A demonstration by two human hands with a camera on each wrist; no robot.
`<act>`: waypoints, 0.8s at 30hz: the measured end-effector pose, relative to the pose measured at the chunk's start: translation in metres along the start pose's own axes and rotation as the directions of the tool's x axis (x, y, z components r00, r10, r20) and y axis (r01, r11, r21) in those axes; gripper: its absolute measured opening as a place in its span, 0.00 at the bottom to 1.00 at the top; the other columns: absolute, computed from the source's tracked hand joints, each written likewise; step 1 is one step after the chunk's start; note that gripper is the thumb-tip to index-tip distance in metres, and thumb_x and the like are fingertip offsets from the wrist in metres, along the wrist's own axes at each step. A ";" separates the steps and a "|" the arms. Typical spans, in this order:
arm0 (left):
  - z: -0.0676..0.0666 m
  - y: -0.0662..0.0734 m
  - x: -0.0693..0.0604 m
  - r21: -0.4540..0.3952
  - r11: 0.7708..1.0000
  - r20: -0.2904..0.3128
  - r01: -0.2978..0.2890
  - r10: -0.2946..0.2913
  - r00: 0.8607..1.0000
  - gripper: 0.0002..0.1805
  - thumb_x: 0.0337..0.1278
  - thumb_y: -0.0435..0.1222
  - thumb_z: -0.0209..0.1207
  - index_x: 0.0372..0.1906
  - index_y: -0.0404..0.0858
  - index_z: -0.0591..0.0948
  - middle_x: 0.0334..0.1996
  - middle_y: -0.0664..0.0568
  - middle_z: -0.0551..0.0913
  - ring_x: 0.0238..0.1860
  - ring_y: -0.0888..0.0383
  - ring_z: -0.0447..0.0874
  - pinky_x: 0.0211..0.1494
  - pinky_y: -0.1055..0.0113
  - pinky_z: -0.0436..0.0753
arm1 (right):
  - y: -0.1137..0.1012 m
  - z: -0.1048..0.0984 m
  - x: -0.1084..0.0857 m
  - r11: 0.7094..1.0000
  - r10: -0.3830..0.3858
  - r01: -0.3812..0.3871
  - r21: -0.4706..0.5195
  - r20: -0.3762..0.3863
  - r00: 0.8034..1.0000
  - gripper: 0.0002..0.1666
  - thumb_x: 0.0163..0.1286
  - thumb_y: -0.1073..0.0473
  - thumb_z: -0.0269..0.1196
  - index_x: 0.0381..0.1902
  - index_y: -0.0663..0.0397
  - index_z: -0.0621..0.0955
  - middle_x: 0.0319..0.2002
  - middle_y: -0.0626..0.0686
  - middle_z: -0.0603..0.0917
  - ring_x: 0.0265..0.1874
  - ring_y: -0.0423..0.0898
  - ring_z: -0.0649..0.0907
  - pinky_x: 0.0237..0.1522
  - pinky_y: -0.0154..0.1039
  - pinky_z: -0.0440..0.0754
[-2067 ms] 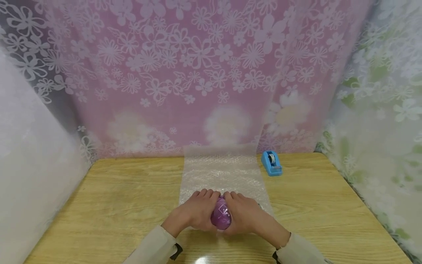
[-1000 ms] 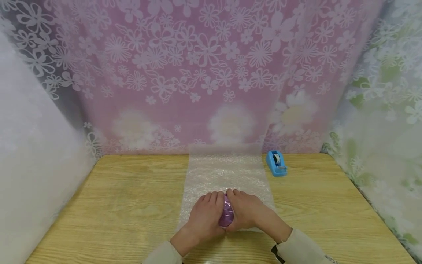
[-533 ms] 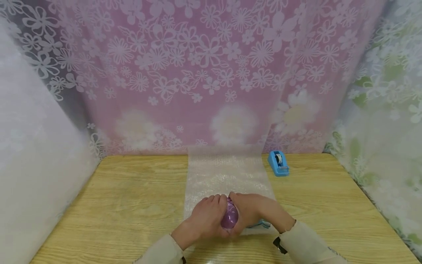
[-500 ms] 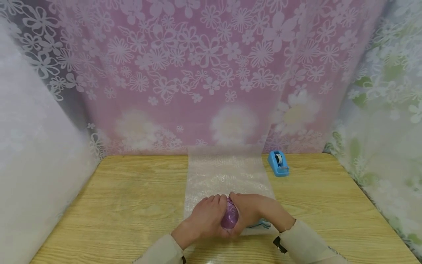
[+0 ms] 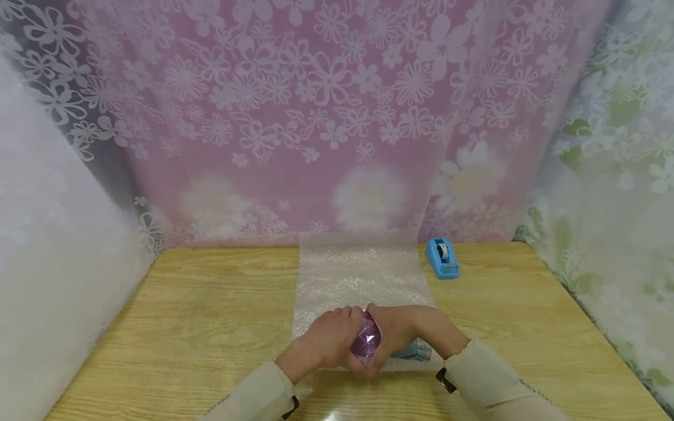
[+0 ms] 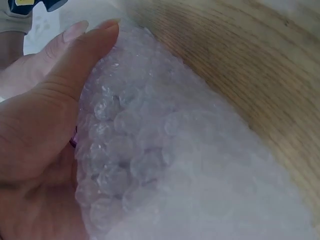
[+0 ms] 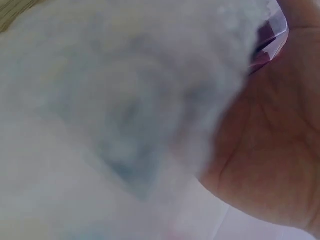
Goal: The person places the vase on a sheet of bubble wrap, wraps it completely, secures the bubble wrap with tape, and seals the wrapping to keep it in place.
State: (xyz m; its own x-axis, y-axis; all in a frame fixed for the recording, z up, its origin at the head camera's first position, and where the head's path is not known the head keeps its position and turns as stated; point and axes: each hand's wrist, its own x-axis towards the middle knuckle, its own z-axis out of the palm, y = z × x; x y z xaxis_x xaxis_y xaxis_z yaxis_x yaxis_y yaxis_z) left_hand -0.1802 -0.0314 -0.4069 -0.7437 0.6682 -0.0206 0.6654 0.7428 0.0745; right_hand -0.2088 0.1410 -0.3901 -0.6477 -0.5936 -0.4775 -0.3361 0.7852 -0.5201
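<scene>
A shiny purple faceted thing point(image 5: 367, 338), its kind unclear, sits between the two hands in the head view. My left hand point(image 5: 333, 338) grips it from the left, fingers over the top. On the opposite side, my right hand point(image 5: 396, 332) holds it with a bent wrist. The left wrist view has bubble wrap point(image 6: 135, 140) drawn around the bundle, with the thumb pressing its edge. Purple facets point(image 7: 272, 37) show beside the right palm in the right wrist view. A teal-blue part point(image 5: 413, 351) peeks out under the right wrist; whether it belongs to the bundle cannot be told.
A long sheet of bubble wrap point(image 5: 363, 269) runs from the hands to the back edge of the wooden table point(image 5: 210, 310). A blue tape dispenser point(image 5: 442, 259) stands right of the sheet. Flowered curtains point(image 5: 337, 117) enclose the back and sides.
Both hands keep hold of the purple thing and have shifted slightly to the right. The right wrist has bent upward, and more of the teal-blue part now shows beneath it.
</scene>
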 end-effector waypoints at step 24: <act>-0.002 0.001 0.005 -0.029 0.998 0.082 0.055 -0.052 0.995 0.48 0.23 0.62 0.74 0.49 0.36 0.71 0.35 0.53 0.75 0.37 0.58 0.76 0.42 0.66 0.78 | -0.019 0.045 -0.047 0.886 -0.159 -0.073 -0.459 -0.447 0.881 0.68 0.42 0.43 0.78 0.70 0.72 0.56 0.68 0.66 0.61 0.67 0.61 0.62 0.66 0.53 0.59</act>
State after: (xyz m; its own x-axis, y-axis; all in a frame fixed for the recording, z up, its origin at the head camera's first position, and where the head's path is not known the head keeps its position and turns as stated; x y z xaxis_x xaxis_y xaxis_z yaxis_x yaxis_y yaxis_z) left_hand -0.1832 -0.0278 -0.4050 -0.7696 0.6297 -0.1060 0.6215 0.7767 0.1017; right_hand -0.1411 0.1461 -0.3901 -0.8224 -0.5684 -0.0217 -0.5639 0.8197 -0.1008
